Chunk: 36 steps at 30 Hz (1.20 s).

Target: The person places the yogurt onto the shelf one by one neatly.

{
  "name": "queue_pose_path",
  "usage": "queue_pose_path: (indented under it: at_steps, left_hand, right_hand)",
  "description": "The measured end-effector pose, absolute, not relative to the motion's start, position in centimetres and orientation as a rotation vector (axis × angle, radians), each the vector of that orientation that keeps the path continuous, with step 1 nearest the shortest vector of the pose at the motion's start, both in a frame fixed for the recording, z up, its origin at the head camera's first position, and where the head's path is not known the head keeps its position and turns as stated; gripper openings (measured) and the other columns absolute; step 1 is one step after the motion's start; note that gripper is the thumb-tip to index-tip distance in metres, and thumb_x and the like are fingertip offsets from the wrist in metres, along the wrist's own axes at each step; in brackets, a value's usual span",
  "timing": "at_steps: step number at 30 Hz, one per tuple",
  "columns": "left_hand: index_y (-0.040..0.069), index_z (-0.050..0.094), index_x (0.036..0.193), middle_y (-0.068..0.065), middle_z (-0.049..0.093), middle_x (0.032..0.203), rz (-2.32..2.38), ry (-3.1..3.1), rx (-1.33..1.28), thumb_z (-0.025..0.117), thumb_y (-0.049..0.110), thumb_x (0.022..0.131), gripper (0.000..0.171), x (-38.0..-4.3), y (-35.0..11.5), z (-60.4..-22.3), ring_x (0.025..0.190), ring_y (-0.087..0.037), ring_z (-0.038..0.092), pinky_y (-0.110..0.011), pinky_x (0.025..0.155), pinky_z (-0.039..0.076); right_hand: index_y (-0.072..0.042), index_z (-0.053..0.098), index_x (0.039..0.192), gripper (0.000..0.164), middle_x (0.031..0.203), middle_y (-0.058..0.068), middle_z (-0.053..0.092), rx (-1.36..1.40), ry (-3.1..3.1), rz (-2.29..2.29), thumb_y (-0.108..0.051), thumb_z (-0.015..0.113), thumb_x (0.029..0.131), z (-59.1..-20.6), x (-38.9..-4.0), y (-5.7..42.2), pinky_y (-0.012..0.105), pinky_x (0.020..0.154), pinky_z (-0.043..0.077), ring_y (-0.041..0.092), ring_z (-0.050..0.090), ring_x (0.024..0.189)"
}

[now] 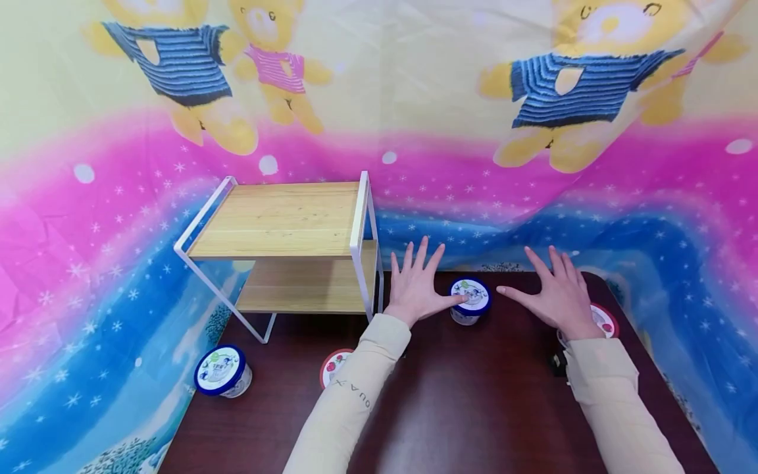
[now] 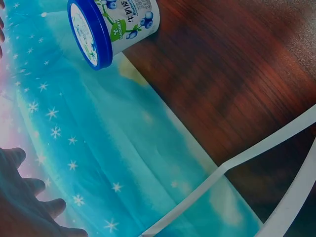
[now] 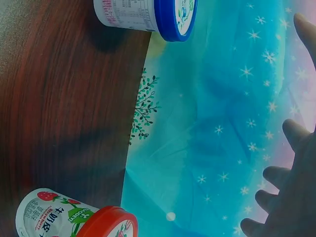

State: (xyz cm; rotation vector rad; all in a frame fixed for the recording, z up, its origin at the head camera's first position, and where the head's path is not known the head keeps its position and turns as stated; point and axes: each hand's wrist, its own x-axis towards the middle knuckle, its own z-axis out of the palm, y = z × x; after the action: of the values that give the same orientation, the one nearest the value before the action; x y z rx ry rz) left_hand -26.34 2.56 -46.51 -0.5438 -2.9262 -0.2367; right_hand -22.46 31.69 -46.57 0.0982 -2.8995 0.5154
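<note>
Both hands are held up over the back of the table with fingers spread. In the head view the left hand [image 1: 414, 286] is just left of a blue-lidded tub with blueberry pictures [image 1: 468, 315], its thumb overlapping the lid in the picture; contact cannot be told. Right of that tub, the right hand [image 1: 556, 296] holds nothing. Behind its wrist, a red-lidded strawberry tub [image 1: 605, 321] is partly hidden. The left wrist view shows the blueberry tub [image 2: 133, 22] apart from the left fingers [image 2: 32, 185]. In the right wrist view, the strawberry tub [image 3: 54, 215] stands below.
A two-tier wooden shelf [image 1: 278, 220] with a white frame stands at the back left of the dark table [image 1: 462, 408]. Another blue-lidded tub [image 1: 222, 372] sits at the left edge. The left sleeve partly covers another red-lidded tub [image 1: 334, 365]. A printed cloth [image 1: 438, 171] hangs behind.
</note>
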Motion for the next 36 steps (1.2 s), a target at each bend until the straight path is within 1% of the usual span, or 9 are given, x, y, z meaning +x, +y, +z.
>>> queue_pose_path:
  at_steps: [6,11,14,21,25,29,32,36]
  left_hand:
    - [0.035,0.012,0.164,-0.004,0.004,0.17,-0.236,-2.932,-0.554,0.047,0.093,0.074,0.113,-26.4,2.5,-46.6,0.154,-0.036,0.006,-0.065,0.116,0.004]
    - [0.034,0.015,0.164,-0.005,0.007,0.17,-0.294,-2.931,-0.562,0.052,0.09,0.075,0.112,-26.3,2.4,-46.7,0.153,-0.038,0.009,-0.065,0.116,0.007]
    - [0.032,0.018,0.163,-0.005,0.008,0.17,-0.313,-2.923,-0.566,0.053,0.09,0.075,0.111,-26.3,2.3,-46.7,0.153,-0.038,0.01,-0.065,0.116,0.008]
    - [0.032,0.017,0.164,-0.004,0.011,0.169,-0.339,-2.903,-0.575,0.05,0.091,0.075,0.111,-26.1,2.2,-46.3,0.152,-0.035,0.014,-0.063,0.117,0.009]
    - [0.033,0.016,0.164,-0.003,0.015,0.169,-0.33,-2.859,-0.579,0.047,0.092,0.075,0.11,-26.0,2.3,-45.8,0.151,-0.032,0.019,-0.061,0.118,0.011]
    - [0.032,0.02,0.163,-0.003,0.022,0.167,-0.334,-2.804,-0.587,0.045,0.092,0.076,0.109,-25.9,2.3,-45.3,0.15,-0.029,0.022,-0.059,0.118,0.013]
    - [0.03,0.024,0.162,-0.004,0.027,0.165,-0.351,-2.774,-0.597,0.046,0.091,0.077,0.108,-25.7,2.3,-45.0,0.149,-0.028,0.024,-0.058,0.118,0.013]
    - [0.03,0.023,0.162,-0.005,0.03,0.163,-0.364,-2.753,-0.621,0.048,0.088,0.079,0.104,-25.2,2.1,-44.6,0.148,-0.026,0.026,-0.058,0.118,0.013]
  right_hand:
    - [-0.025,0.016,0.164,0.109,0.164,0.029,0.008,0.11,-2.897,0.521,-0.077,0.063,0.081,-46.4,-22.5,31.5,0.076,0.108,0.003,0.054,0.002,0.148]
    - [-0.024,0.016,0.164,0.109,0.164,0.029,0.009,0.113,-2.898,0.534,-0.077,0.063,0.082,-46.4,-22.6,31.4,0.077,0.107,0.005,0.054,0.003,0.148]
    - [-0.022,0.016,0.164,0.108,0.164,0.028,0.009,0.107,-2.89,0.551,-0.076,0.063,0.082,-46.4,-22.6,31.2,0.079,0.106,0.008,0.054,0.005,0.148]
    - [-0.02,0.018,0.164,0.107,0.163,0.028,0.016,0.079,-2.871,0.605,-0.074,0.063,0.084,-45.9,-22.6,30.3,0.08,0.103,0.016,0.053,0.014,0.147]
    - [-0.018,0.018,0.164,0.105,0.161,0.029,0.021,0.087,-2.857,0.634,-0.073,0.062,0.086,-45.4,-22.6,29.9,0.079,0.102,0.019,0.054,0.019,0.145]
    - [-0.015,0.019,0.163,0.104,0.161,0.028,0.023,0.094,-2.853,0.666,-0.072,0.062,0.087,-45.1,-22.4,29.5,0.078,0.103,0.02,0.053,0.022,0.144]
    - [-0.015,0.02,0.163,0.103,0.161,0.027,0.024,0.101,-2.85,0.69,-0.071,0.062,0.088,-45.0,-22.2,29.2,0.078,0.103,0.021,0.052,0.023,0.144]
    - [-0.013,0.023,0.162,0.101,0.161,0.026,0.026,0.115,-2.825,0.726,-0.069,0.063,0.089,-45.1,-22.1,29.0,0.077,0.103,0.023,0.051,0.024,0.144]
